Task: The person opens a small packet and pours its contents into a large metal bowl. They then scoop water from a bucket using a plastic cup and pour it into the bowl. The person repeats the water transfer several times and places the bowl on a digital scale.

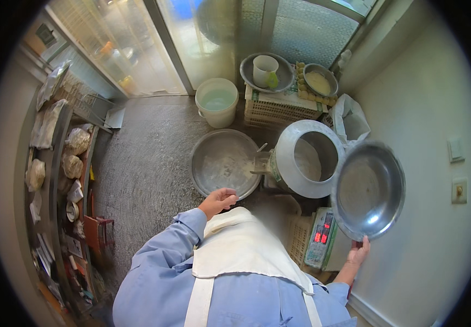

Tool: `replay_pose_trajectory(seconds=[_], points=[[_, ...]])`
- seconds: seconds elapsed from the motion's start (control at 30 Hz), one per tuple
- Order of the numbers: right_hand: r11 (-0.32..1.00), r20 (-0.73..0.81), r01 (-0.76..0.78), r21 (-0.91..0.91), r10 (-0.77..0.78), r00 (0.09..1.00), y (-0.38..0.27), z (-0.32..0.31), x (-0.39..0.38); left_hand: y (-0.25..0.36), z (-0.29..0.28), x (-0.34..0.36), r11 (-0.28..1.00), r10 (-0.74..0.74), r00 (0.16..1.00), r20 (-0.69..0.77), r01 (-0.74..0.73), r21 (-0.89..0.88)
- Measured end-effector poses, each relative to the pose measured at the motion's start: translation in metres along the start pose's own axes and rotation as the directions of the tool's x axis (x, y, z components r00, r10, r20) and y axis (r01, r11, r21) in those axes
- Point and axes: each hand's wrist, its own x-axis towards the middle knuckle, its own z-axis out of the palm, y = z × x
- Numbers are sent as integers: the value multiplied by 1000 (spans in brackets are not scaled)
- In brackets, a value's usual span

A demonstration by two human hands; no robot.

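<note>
My right hand (358, 253) grips the lower rim of a shiny metal basin (366, 191), which is tilted so that its inside shows. Loosely closed, my left hand (220, 201) is by the near rim of a wide metal basin (227, 136) on the floor; whether anything lies within its curled fingers is hidden. Whitish powder streaks that basin's bottom. Between the two basins stands a round machine with a broad pale ring (292, 182) around its opening and pale material inside. A short chute (261, 162) on its left side reaches over the floor basin's edge.
A scale (320, 237) with red lit digits stands near my right arm. Beyond are a white bucket of water (217, 117), a crate (273, 113) bearing a bowl and a cup, and an egg tray (302, 87). Shelves with bags (73, 166) line the left; a wall (432, 109) bounds the right.
</note>
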Motion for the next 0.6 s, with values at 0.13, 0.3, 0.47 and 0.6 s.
replay_pose_trajectory(seconds=[0.13,0.3,0.47,0.6], points=[[997,271,-76,-31,82,959,11,80,5,13,31,-10,994,70,997,21,-68,-85],[952,573,-257,-165,304,761,46,171,-22,19,46,-30,926,150,989,20,-133,-354],[868,670,-356,-347,495,553,95,244,-87,6,27,-56,832,156,978,-138,-206,-516],[836,721,-301,-459,549,424,129,291,-146,-8,-15,-77,676,95,944,-316,-294,-675]])
